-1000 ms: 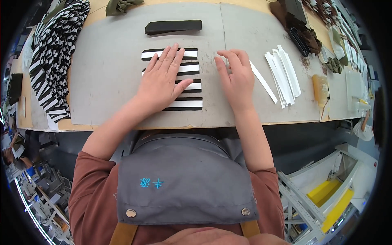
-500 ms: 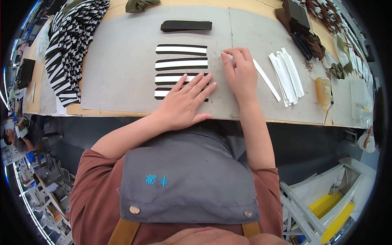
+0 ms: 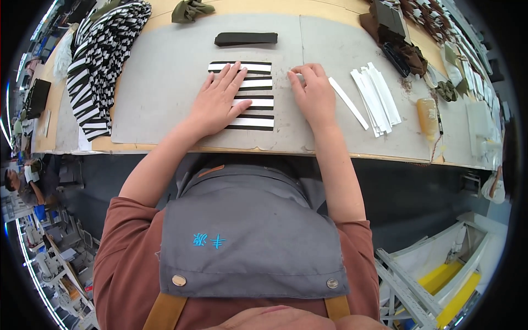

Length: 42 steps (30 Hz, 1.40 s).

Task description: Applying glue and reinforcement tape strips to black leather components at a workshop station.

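Left hand (image 3: 220, 102) lay spread flat on the black-and-white striped fabric piece (image 3: 254, 102), apparently pinning it to the grey mat (image 3: 165, 82); right hand (image 3: 314, 93), fingers curled, pinched a white strip (image 3: 347, 102) at its edge.

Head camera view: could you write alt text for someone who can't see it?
A person's left hand lies flat on a black-and-white striped fabric piece on a grey work table, while the right hand touches a white paper strip beside it.
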### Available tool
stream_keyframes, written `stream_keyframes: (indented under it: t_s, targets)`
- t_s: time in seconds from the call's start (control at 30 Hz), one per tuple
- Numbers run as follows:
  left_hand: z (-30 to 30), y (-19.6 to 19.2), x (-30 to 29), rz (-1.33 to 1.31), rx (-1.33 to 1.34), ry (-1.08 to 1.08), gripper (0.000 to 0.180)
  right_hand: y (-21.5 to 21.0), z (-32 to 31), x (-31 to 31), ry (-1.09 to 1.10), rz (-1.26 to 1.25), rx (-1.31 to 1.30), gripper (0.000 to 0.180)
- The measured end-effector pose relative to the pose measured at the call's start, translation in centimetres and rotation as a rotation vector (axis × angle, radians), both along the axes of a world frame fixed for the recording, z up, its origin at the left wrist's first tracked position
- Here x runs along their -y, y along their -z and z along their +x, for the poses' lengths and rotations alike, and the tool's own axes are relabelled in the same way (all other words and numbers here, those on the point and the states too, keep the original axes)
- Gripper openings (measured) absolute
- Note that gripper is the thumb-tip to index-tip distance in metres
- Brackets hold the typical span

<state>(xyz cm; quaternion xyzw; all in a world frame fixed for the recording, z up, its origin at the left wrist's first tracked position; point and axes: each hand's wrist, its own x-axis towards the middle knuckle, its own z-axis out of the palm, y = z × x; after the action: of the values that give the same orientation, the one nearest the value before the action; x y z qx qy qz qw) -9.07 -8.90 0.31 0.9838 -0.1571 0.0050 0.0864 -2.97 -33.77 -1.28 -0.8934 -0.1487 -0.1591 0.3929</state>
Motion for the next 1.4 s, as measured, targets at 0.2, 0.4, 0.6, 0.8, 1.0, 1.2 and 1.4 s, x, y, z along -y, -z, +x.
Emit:
stream_keyframes:
  t_s: [0.2,0.4,0.6,0.8,1.0,1.2,1.4]
  targets:
    - [1.9,-2.8,-0.2,-0.109,-0.009,-0.036,0.072,0.2,0.5,-0.2,0.005,-0.044,0.046,0.020]
    - [2.5,-0.2,1.1,0.095,-0.043,0.040,0.073,-0.2,0.5,-0.2,0.026,-0.032,-0.028,0.017]
    - [1.4,-5.2,1.5,-1.501,-0.389,0.127,0.089,-0.4,-0.5,-0.3,-0.012,0.049,0.015,0.011]
    - [0.7,-5.1,1.7,-2.401,-0.967,0.359,0.091,-0.5,-0.2,-0.2,-0.039,0.075,-0.019,0.007]
    - [-0.4,-5.0,1.4,-2.470,-1.064,0.258,0.083,-0.7,0.0,-0.5,-0.091,0.087,0.027,0.007]
    - [-1.8,-4.9,1.8,-2.228,-0.811,0.029,0.072,-0.3,0.0,-0.1,-0.094,0.068,0.095,0.006]
    - [-3.3,-6.7,2.2,-2.099,-0.780,-0.122,0.064,-0.6,-0.3,0.6,-0.140,0.077,0.101,0.007]
